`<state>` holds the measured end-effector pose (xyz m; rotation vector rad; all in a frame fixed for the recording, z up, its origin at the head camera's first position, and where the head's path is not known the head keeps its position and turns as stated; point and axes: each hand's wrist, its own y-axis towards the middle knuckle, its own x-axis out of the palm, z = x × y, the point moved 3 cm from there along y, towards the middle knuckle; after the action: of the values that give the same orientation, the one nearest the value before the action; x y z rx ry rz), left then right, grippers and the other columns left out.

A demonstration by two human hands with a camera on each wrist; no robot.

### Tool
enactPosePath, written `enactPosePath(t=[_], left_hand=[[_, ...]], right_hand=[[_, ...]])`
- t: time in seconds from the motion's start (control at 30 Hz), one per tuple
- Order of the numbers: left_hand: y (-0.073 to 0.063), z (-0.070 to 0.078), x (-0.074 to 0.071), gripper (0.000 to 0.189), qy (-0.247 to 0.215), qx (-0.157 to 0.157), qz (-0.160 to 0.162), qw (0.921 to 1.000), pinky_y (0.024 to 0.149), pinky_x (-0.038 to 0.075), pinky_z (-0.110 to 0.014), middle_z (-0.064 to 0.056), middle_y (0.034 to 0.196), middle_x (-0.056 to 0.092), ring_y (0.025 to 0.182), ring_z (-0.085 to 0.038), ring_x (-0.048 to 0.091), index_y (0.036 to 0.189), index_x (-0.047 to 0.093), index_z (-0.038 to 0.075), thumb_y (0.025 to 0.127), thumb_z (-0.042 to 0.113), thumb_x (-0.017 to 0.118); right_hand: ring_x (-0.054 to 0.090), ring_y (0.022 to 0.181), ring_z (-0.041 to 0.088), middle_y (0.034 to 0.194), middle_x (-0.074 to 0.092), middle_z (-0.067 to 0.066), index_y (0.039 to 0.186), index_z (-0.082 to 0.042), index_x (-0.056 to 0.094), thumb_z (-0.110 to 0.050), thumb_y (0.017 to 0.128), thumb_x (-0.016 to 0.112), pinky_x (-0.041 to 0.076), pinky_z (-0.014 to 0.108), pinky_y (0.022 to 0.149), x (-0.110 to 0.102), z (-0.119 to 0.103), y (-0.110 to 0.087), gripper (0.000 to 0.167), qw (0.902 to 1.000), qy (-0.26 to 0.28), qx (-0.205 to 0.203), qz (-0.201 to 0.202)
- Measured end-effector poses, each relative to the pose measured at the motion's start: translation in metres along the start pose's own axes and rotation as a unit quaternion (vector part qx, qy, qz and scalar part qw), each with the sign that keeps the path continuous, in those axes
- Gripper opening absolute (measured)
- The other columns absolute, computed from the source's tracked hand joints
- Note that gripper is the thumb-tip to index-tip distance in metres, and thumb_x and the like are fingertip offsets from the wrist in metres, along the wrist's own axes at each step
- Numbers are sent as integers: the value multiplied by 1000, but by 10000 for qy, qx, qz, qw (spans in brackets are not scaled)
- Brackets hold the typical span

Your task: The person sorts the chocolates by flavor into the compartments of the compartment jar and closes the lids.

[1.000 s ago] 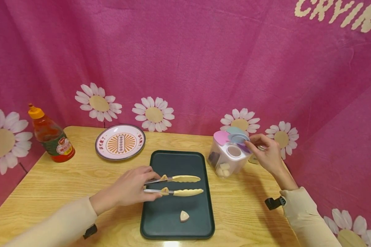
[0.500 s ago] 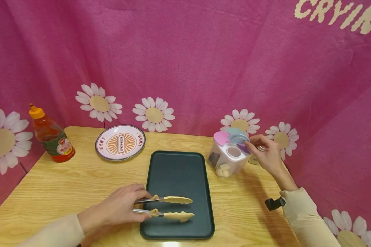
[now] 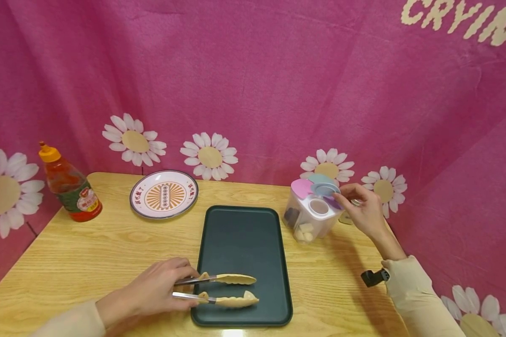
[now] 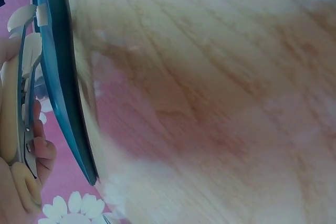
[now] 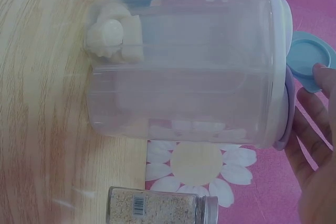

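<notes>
My left hand (image 3: pixel 162 288) grips a pair of tongs (image 3: pixel 236 279) with cream scalloped tips, spread apart low over the dark green tray (image 3: pixel 240 234). By the lower tip is a small white triangular piece (image 3: pixel 249 295), partly covered by that tip. In the left wrist view, the white piece (image 4: pixel 42 15) shows beside the tongs' tips, against the tray. My right hand (image 3: pixel 362 208) holds up the blue flip lid (image 3: pixel 325 189) of a clear divided container (image 3: pixel 314 222), thumb on the lid. Its round opening (image 3: pixel 319 206) is uncovered, and pale chunks (image 5: pixel 113 32) lie at the container's bottom.
A patterned plate (image 3: pixel 164 194) lies at the back left, beside a red sauce bottle (image 3: pixel 73 187) with a yellow cap. Near the container stands a small glass jar (image 5: pixel 157 206) of grains. A pink daisy-print cloth (image 3: pixel 253 93) hangs behind the table.
My left hand has brought the tongs toward me and slightly left, so the lower tip now overlaps the white piece. The right hand stays at the blue lid.
</notes>
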<state>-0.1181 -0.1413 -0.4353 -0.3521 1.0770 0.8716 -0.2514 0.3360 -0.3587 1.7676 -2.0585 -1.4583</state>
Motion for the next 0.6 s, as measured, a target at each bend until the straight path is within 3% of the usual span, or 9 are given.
enactPosePath(t=[0.37,0.6], left_hand=[[-3,0,2,41,-7,73,25,10000,67,43,-18,15,93,61,78,5,47,109,78,22,89,58,79],[15,4,-7,42,-54,-37,247,9997,68,44,-18,12,94,63,79,2,50,111,78,20,88,55,80]], right_hand=[[65,79,-13,84,75,13,95,0,76,11,81,83,51,4,75,0,1,0,19,10000,34,-50,30],[65,79,-12,84,75,9,96,0,75,7,85,81,52,6,75,-1,0,0,14,10000,-28,-37,-75]])
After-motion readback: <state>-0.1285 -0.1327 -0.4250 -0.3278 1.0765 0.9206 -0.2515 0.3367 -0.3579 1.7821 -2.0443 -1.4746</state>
